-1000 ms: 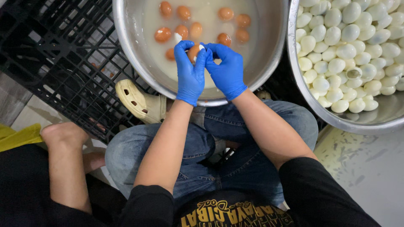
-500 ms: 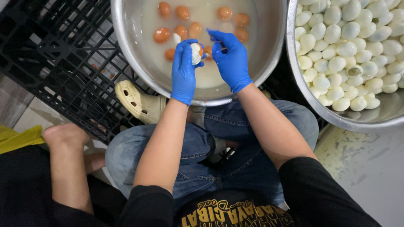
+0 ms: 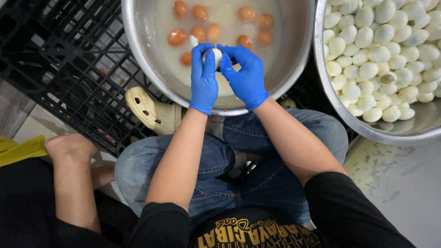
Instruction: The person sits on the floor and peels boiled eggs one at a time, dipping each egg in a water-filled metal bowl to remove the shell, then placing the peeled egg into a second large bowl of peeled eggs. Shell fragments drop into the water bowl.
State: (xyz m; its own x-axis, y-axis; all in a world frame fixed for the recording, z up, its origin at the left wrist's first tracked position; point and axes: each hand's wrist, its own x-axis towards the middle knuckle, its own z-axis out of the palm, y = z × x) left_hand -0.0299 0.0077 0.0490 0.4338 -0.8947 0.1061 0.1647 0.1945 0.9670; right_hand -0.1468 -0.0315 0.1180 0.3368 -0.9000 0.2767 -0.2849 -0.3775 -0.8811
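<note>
At the far left of the frame, a neighbour's bare forearm rests beside a yellow cloth, with a black plastic crate filling the upper left. Just right of it, a cream clog pokes out from under a steel basin at top centre, where brown unpeeled eggs sit in cloudy water.

Over that basin's near side, a seated person in jeans and a black shirt works with both hands in blue gloves. The left hand has its fingers curled upward and pressed around a white, partly peeled egg, gripping it from the left side. The right hand meets it from the other side, thumb and forefinger pinching at the egg's surface (the remaining fingers are loosely bent behind). The egg is held just above the water, near the lower middle of the basin, between the two hands.

At the upper right of the frame, a second steel basin holds a heap of white peeled eggs, and a pale floor shows below it in the lower right.
</note>
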